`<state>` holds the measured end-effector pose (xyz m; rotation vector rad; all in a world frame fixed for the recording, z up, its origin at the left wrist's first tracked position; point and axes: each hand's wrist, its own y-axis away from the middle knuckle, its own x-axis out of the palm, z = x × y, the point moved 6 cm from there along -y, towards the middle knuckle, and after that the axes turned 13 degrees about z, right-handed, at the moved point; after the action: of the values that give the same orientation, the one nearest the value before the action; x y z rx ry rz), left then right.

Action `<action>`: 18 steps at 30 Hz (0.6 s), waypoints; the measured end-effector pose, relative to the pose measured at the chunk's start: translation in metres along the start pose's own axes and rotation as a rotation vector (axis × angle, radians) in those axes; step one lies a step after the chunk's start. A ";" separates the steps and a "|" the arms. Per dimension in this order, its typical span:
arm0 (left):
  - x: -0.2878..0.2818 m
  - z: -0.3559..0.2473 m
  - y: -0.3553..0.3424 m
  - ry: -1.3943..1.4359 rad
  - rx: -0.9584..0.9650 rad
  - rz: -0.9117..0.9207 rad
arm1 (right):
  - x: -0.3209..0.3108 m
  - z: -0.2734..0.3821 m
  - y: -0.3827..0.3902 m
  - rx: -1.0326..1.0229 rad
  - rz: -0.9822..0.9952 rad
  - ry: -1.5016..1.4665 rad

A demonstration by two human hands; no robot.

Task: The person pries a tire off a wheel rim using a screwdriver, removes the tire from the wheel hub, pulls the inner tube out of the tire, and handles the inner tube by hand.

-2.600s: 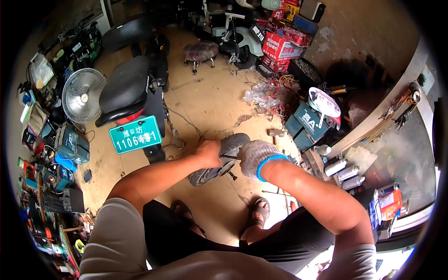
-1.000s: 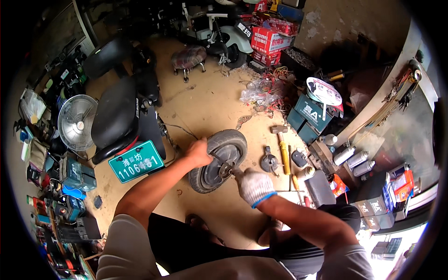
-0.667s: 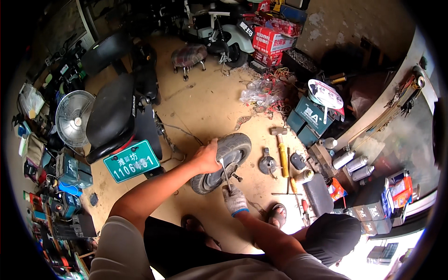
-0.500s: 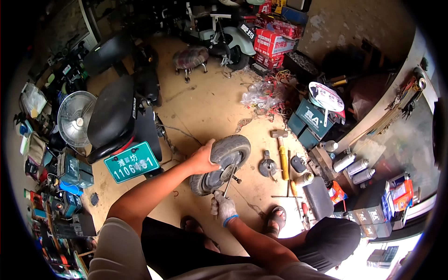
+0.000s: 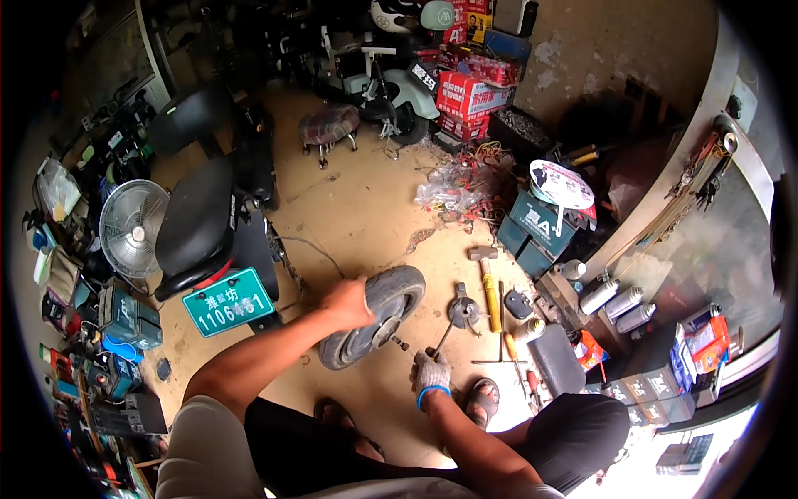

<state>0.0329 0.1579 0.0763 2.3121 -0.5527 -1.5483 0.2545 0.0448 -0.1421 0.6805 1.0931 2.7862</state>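
Note:
My bare left hand [image 5: 345,303] grips the black tyre of a small scooter wheel [image 5: 391,291], which is tilted on the floor with its dark hub and axle facing right. My right hand [image 5: 431,372], in a grey knit glove with a blue cuff, is closed on a thin metal rod [image 5: 445,339], held to the right of the axle and apart from the wheel. Just right of the wheel lie a round metal hub plate [image 5: 464,309], a yellow-handled hammer [image 5: 490,291] and a small black part [image 5: 518,303].
A black scooter [image 5: 194,224] with green plate and a fan [image 5: 133,229] stand left, a stool [image 5: 328,125] and white scooter [image 5: 416,96] behind. Right are batteries [image 5: 536,233], tangled wires [image 5: 453,183], spray cans [image 5: 615,303] and a dark pad [image 5: 557,358]. My sandalled feet are below.
The rod, earlier against the wheel's hub, has moved right and away from it with my gloved hand. My left hand and the wheel have shifted down and left in the picture.

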 end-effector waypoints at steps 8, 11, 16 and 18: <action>-0.010 0.018 -0.039 0.042 -0.071 0.169 | -0.019 0.062 0.010 -0.182 -0.069 0.033; 0.000 0.064 -0.028 -0.040 -0.055 0.148 | -0.007 0.116 0.018 -0.237 -0.042 0.104; -0.002 0.078 -0.008 0.040 0.021 0.107 | 0.038 0.183 0.060 -0.407 0.147 0.339; -0.004 0.072 -0.002 0.033 0.045 0.125 | 0.057 0.204 0.081 -0.449 0.276 0.762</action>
<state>-0.0346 0.1589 0.0515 2.2836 -0.7165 -1.4520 0.2985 0.1260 0.0651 -0.3384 0.3733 3.4492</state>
